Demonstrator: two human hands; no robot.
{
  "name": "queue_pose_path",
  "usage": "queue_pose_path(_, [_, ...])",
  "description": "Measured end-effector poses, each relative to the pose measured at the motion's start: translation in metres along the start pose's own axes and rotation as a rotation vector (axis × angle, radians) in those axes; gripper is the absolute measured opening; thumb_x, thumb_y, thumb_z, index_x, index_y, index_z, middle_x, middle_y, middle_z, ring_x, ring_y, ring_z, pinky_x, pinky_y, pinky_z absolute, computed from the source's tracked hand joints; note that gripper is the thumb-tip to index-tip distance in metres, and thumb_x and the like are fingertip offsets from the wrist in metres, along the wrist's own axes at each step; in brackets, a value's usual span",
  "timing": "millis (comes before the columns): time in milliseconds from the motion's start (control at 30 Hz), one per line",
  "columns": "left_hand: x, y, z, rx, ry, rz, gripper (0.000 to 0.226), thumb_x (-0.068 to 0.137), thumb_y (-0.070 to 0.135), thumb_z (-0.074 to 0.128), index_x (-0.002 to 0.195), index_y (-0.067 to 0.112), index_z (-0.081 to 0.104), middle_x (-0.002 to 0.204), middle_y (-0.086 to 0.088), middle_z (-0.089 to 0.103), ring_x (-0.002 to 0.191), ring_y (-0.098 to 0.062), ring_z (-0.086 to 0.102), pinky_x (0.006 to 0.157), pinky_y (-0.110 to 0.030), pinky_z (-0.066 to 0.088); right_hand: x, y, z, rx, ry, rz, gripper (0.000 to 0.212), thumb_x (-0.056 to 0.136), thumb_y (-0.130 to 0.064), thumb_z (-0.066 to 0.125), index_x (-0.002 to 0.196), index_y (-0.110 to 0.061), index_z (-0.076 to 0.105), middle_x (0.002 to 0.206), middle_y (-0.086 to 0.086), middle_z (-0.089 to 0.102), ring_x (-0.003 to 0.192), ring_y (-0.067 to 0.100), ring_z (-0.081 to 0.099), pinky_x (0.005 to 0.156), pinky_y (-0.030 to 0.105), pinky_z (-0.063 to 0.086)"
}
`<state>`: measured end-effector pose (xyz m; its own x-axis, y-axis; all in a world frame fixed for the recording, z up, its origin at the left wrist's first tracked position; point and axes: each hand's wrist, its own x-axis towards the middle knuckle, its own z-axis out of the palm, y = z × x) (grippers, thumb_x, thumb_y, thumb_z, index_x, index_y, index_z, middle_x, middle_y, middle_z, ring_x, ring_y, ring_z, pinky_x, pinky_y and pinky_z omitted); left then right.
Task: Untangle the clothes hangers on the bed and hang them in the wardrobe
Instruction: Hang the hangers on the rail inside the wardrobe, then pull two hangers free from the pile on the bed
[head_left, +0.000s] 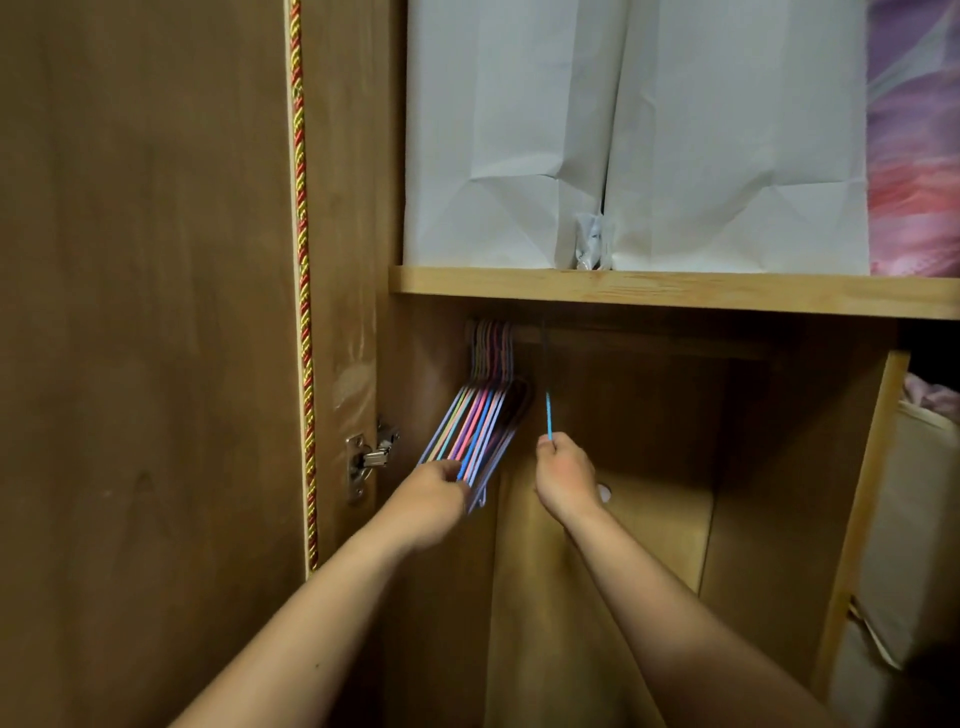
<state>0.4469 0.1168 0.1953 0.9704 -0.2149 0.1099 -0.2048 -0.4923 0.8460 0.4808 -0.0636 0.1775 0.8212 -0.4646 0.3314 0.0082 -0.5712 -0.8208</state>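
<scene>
Pastel-coloured wire hangers (480, 415) hang bunched together from the wardrobe rail (623, 343), at about 10 o'clock from the centre of view, just under the wooden shelf (675, 293). The left hand (434, 496) is closed around the lower ends of this bunch, fingers pressed together on the wires. At its 3 o'clock, near but apart, the right hand (566, 475) pinches the bottom of a single blue hanger (548, 413), whose top reaches up to the rail. White paper bags (623, 156) stand on the shelf at 12 o'clock. The open door (145, 312) fills 9 o'clock, a red-and-gold cord (301, 260) running down its edge.
</scene>
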Motion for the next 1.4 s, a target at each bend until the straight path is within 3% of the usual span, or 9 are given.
queue_pose_path(67, [-0.002, -0.005, -0.002, 0.002, 0.003, -0.024, 0.044, 0.100, 0.020, 0.050, 0.144, 0.015, 0.047, 0.127, -0.009, 0.062, 0.101, -0.024, 0.064, 0.077, -0.027, 0.050, -0.004, -0.001, 0.018, -0.078, -0.025, -0.027, 0.036, 0.103, -0.034, 0.028, 0.108, -0.016, 0.058, 0.106, 0.013, 0.062, 0.103, 0.033, 0.059, 0.084, 0.036, 0.045])
queue_pose_path(300, [-0.009, -0.021, -0.008, -0.096, 0.048, -0.017, 0.033, 0.097, 0.001, 0.047, 0.121, 0.016, 0.062, 0.095, 0.004, 0.067, 0.080, -0.014, 0.065, 0.067, -0.019, 0.052, -0.029, -0.024, 0.052, -0.090, -0.071, -0.024, 0.040, 0.106, -0.031, 0.028, 0.125, -0.007, 0.054, 0.127, 0.018, 0.055, 0.119, 0.036, 0.052, 0.098, 0.037, 0.041])
queue_pose_path(533, [-0.005, -0.021, -0.004, -0.099, 0.036, -0.040, 0.037, 0.100, 0.005, 0.043, 0.132, 0.017, 0.056, 0.093, 0.009, 0.063, 0.077, -0.008, 0.059, 0.065, -0.018, 0.044, -0.034, -0.015, 0.048, -0.186, -0.152, -0.003, 0.050, 0.104, -0.044, 0.026, 0.145, -0.018, 0.040, 0.138, 0.017, 0.045, 0.125, 0.038, 0.048, 0.103, 0.042, 0.038])
queue_pose_path(633, [-0.004, -0.022, 0.000, -0.106, 0.049, -0.075, 0.039, 0.099, 0.005, 0.044, 0.134, 0.016, 0.056, 0.101, 0.005, 0.065, 0.080, -0.007, 0.059, 0.066, -0.018, 0.044, -0.051, 0.001, 0.044, -0.161, -0.081, -0.004, 0.049, 0.103, -0.042, 0.033, 0.146, -0.019, 0.037, 0.142, 0.012, 0.043, 0.128, 0.034, 0.047, 0.103, 0.041, 0.038])
queue_pose_path(800, [-0.014, -0.027, 0.012, -0.207, 0.048, -0.130, 0.040, 0.094, 0.000, 0.047, 0.126, 0.018, 0.064, 0.105, -0.008, 0.073, 0.091, -0.029, 0.072, 0.086, -0.043, 0.059, -0.078, 0.021, 0.036, -0.071, 0.018, -0.041, 0.030, 0.098, -0.025, 0.048, 0.128, -0.022, 0.051, 0.130, 0.004, 0.051, 0.118, 0.025, 0.055, 0.098, 0.036, 0.043])
queue_pose_path(933, [-0.056, -0.047, 0.028, -0.242, 0.180, -0.182, 0.025, 0.098, 0.008, 0.054, 0.118, 0.017, 0.066, 0.106, -0.001, 0.069, 0.080, -0.012, 0.063, 0.065, -0.019, 0.052, -0.113, 0.040, 0.041, 0.006, -0.150, -0.039, 0.020, 0.091, -0.016, 0.053, 0.109, -0.022, 0.059, 0.113, 0.003, 0.061, 0.107, 0.024, 0.059, 0.092, 0.033, 0.045])
queue_pose_path(1100, [-0.157, -0.096, 0.046, -0.377, 0.404, -0.375, 0.023, 0.093, 0.005, 0.053, 0.101, 0.020, 0.069, 0.090, -0.006, 0.074, 0.076, -0.023, 0.062, 0.072, -0.036, 0.048, -0.182, 0.064, 0.054, 0.134, -0.504, -0.009, 0.014, 0.092, -0.011, 0.053, 0.094, -0.021, 0.062, 0.093, 0.001, 0.066, 0.088, 0.024, 0.063, 0.073, 0.029, 0.044])
queue_pose_path(1200, [-0.250, -0.122, 0.070, -0.438, 0.574, -0.503, 0.025, 0.094, -0.002, 0.048, 0.091, 0.014, 0.067, 0.075, -0.004, 0.069, 0.069, -0.021, 0.058, 0.069, -0.034, 0.048, -0.255, 0.084, 0.056, 0.140, -0.761, 0.004, 0.016, 0.096, -0.011, 0.051, 0.099, -0.017, 0.065, 0.097, -0.002, 0.062, 0.089, 0.018, 0.058, 0.075, 0.025, 0.040])
queue_pose_path(1400, [-0.469, -0.143, 0.131, -0.524, 0.924, -0.806, 0.026, 0.101, 0.008, 0.044, 0.090, 0.009, 0.068, 0.072, -0.004, 0.064, 0.062, -0.014, 0.058, 0.060, -0.026, 0.048, -0.424, 0.093, 0.037, 0.045, -1.223, -0.136, 0.021, 0.096, -0.009, 0.048, 0.096, -0.018, 0.067, 0.097, -0.001, 0.062, 0.093, 0.020, 0.060, 0.082, 0.032, 0.050])
